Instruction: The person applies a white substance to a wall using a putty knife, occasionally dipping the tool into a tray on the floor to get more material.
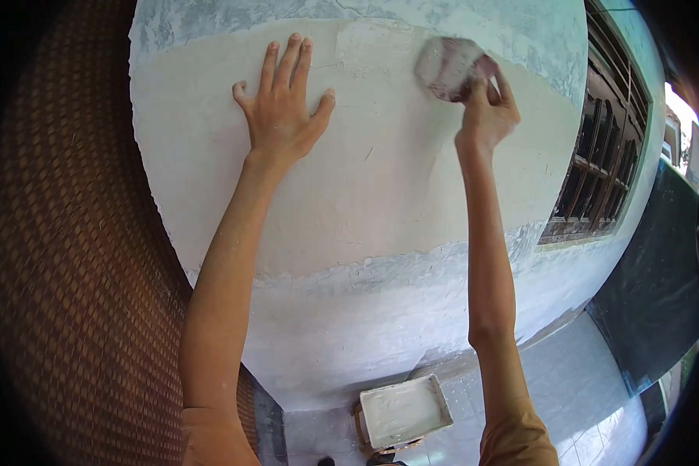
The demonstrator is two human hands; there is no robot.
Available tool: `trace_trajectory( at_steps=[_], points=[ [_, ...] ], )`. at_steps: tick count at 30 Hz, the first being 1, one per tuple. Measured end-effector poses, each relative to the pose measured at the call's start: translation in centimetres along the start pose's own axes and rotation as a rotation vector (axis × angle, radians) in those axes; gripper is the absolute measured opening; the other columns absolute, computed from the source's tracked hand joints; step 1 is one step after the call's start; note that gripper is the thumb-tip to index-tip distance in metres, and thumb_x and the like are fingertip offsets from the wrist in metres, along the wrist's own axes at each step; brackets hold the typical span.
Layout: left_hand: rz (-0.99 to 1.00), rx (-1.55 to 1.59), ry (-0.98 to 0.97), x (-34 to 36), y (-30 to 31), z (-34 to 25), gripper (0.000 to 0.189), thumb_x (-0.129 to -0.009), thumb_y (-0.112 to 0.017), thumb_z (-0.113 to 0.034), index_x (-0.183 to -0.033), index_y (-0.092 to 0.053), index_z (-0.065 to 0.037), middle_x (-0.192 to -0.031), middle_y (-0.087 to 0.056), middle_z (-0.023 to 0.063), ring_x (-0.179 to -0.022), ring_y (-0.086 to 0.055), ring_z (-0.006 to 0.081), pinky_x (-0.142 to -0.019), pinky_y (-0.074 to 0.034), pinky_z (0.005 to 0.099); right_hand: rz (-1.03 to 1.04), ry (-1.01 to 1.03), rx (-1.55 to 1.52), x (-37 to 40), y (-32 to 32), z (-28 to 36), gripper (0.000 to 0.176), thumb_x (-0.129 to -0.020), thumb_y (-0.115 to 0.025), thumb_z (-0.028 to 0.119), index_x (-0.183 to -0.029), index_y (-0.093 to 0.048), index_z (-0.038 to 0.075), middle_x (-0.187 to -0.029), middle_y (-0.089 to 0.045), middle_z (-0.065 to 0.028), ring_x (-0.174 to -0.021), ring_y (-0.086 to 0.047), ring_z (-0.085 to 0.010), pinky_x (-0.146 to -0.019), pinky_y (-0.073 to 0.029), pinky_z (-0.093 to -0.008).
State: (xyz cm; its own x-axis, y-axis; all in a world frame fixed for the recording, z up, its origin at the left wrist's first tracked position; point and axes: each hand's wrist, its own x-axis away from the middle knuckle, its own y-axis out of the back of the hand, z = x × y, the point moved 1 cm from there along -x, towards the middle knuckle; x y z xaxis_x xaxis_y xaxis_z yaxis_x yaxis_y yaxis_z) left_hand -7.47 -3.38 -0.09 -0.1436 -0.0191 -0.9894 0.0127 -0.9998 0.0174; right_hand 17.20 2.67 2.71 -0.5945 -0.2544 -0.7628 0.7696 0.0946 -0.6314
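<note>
My left hand lies flat against the wall, its fingers spread over a smooth off-white coated band. Higher up on the right, my right hand grips a rounded, plaster-smeared scraper, blurred by motion. The scraper overlaps the upper edge of the coated band. Around the band, above and below, the wall shows a patchy bluish-white surface with rough borders.
A woven brown panel runs along the left. Below stands a tray of white paste on a small stool on the tiled floor. To the right are a barred wooden window and a dark sheet.
</note>
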Motion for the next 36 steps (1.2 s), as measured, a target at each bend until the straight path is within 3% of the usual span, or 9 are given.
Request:
trace_trajectory(
  at_steps=[6,9,16,21,24,26,28,32,36],
  points=[
    [0.027,-0.048,0.001,-0.2,0.7,0.0,0.070,-0.087,-0.057,-0.042,-0.150,-0.035,-0.019,-0.158,-0.029,-0.0014,-0.145,-0.025,0.0203,-0.097,-0.022,0.0649,0.260,-0.025,0.067,4.0,-6.2,-1.7,0.035,-0.084,-0.069,0.006,-0.119,-0.067,-0.001,-0.086,-0.072,-0.0133,-0.069,-0.062,-0.0121,-0.064,-0.052,-0.0282],
    [0.020,-0.015,0.008,-0.3,0.6,0.2,0.071,-0.087,-0.058,-0.041,-0.150,-0.034,-0.020,-0.158,-0.029,-0.0025,-0.145,-0.025,0.0191,-0.098,-0.022,0.0648,0.197,-0.073,0.166,0.9,-1.3,-3.0,0.033,-0.085,-0.068,0.006,-0.118,-0.067,0.000,-0.090,-0.073,-0.0149,-0.072,-0.065,-0.0127,-0.066,-0.054,-0.0287],
    [0.236,-0.022,0.102,0.1,3.7,-2.0,0.076,-0.091,-0.057,-0.032,-0.154,-0.021,-0.008,-0.159,-0.021,0.0116,-0.148,-0.016,0.0303,-0.108,-0.017,0.0640,0.066,-0.117,0.196,1.5,6.6,1.6,0.035,-0.091,-0.063,0.003,-0.124,-0.058,-0.009,-0.101,-0.072,-0.0168,-0.084,-0.068,-0.0160,-0.076,-0.056,-0.0279],
    [0.303,0.110,0.125,11.0,5.8,-5.1,0.076,-0.092,-0.055,-0.033,-0.154,-0.019,-0.008,-0.160,-0.022,0.0117,-0.148,-0.016,0.0305,-0.108,-0.014,0.0672,0.226,-0.347,0.327,8.7,12.5,5.4,0.032,-0.092,-0.063,0.005,-0.120,-0.059,-0.010,-0.101,-0.072,-0.0154,-0.088,-0.067,-0.0145,-0.080,-0.054,-0.0272],
    [0.458,0.201,0.279,21.9,7.6,-8.5,0.074,-0.094,-0.050,-0.038,-0.155,-0.019,-0.010,-0.160,-0.022,0.0119,-0.148,-0.015,0.0319,-0.108,-0.013,0.0686,0.405,-0.449,0.413,14.2,18.6,5.9,0.028,-0.094,-0.062,0.008,-0.116,-0.060,-0.008,-0.100,-0.072,-0.0153,-0.090,-0.067,-0.0141,-0.083,-0.052,-0.0274],
    [0.418,0.370,0.452,30.2,9.8,-11.5,0.067,-0.093,-0.052,-0.036,-0.153,-0.028,-0.015,-0.155,-0.032,0.0097,-0.145,-0.024,0.0295,-0.103,-0.021,0.0626,0.571,-0.490,0.540,19.3,23.6,7.1,0.025,-0.095,-0.060,0.009,-0.115,-0.059,-0.007,-0.101,-0.072,-0.0154,-0.092,-0.067,-0.0147,-0.084,-0.051,-0.0282],
    [0.618,0.349,0.585,38.3,13.4,-15.0,0.064,-0.097,-0.047,-0.034,-0.153,-0.025,-0.012,-0.154,-0.032,0.0158,-0.145,-0.022,0.0343,-0.107,-0.019,0.0603,0.611,-0.635,0.560,25.1,29.5,8.2,0.022,-0.096,-0.058,0.009,-0.114,-0.058,-0.004,-0.100,-0.072,-0.0154,-0.094,-0.066,-0.0146,-0.084,-0.051,-0.0286],
    [0.940,0.476,1.217,53.9,20.4,-22.3,0.061,-0.100,-0.042,-0.035,-0.152,-0.027,-0.008,-0.153,-0.032,0.0184,-0.143,-0.028,0.0363,-0.112,-0.024,0.0501,0.749,-0.915,0.722,36.2,43.2,9.9,0.021,-0.093,-0.057,0.003,-0.114,-0.060,0.004,-0.101,-0.073,-0.0121,-0.096,-0.069,-0.0191,-0.084,-0.052,-0.0307],
    [1.156,0.430,1.819,64.9,27.2,-29.5,0.059,-0.101,-0.038,-0.037,-0.150,-0.030,-0.005,-0.154,-0.029,0.0201,-0.139,-0.034,0.0385,-0.112,-0.030,0.0416,0.922,-0.982,0.913,44.4,53.0,13.5,0.024,-0.092,-0.056,-0.001,-0.113,-0.063,0.008,-0.101,-0.072,-0.0162,-0.093,-0.071,-0.0243,-0.079,-0.055,-0.0339]
  ],
)
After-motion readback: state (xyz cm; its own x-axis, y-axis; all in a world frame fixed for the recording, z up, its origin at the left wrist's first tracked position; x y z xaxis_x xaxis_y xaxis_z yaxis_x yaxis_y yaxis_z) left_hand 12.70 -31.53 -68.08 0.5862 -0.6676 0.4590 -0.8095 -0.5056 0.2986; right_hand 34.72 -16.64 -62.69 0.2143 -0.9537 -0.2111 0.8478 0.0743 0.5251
